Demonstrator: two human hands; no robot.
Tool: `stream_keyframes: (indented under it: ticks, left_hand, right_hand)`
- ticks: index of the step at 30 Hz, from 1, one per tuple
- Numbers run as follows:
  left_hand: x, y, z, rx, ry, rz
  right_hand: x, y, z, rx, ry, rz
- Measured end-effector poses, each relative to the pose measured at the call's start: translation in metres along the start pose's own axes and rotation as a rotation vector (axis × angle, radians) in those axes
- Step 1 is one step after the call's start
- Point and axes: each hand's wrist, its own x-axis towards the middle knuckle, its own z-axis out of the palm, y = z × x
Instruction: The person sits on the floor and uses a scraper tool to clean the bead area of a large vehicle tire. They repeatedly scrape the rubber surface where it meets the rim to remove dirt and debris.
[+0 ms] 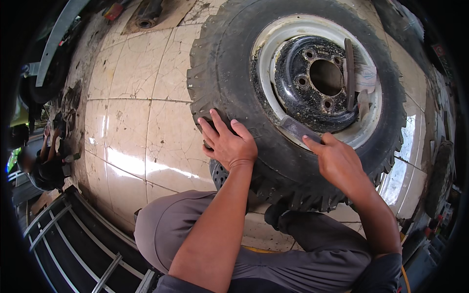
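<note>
A large off-road tyre (234, 73) on a steel wheel rim (269, 66) lies flat on the floor before me. My left hand (232, 144) rests on the tyre's sidewall near the tread, fingers spread and holding nothing. My right hand (337, 161) grips a flat grey scraper-like tool (298, 129), index finger laid along it, its far end against the rim's edge. A brush with a dark handle (350, 73) lies across the rim's right side. Beside it are a printed packet (365, 77) and a small greyish piece (363, 104) that I cannot identify.
Cracked floor tiles (128, 128) surround the wheel. A black panel with metal bars (88, 234) stands at lower left. Another person (45, 161) sits far left. A metal part (146, 18) lies on cardboard (170, 14) at the top. Another tyre (439, 179) stands at right.
</note>
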Motion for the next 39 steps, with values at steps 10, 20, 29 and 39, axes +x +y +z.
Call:
stream_keyframes:
  ticks: [10,20,29,39]
  left_hand:
    - [-0.002,-0.003,0.005,0.032,0.039,0.011]
    - [-0.001,-0.001,0.004,0.032,0.015,0.020]
    - [-0.001,-0.002,0.000,0.012,-0.024,-0.005]
    - [0.000,0.000,0.001,0.000,-0.009,0.003]
  right_hand:
    - [-0.003,0.002,0.012,0.035,0.012,0.004]
    - [0.002,0.000,0.023,0.053,0.035,-0.006]
    - [0.003,-0.003,0.013,0.044,0.009,-0.011]
    - [0.007,0.009,0.020,0.462,0.072,-0.029]
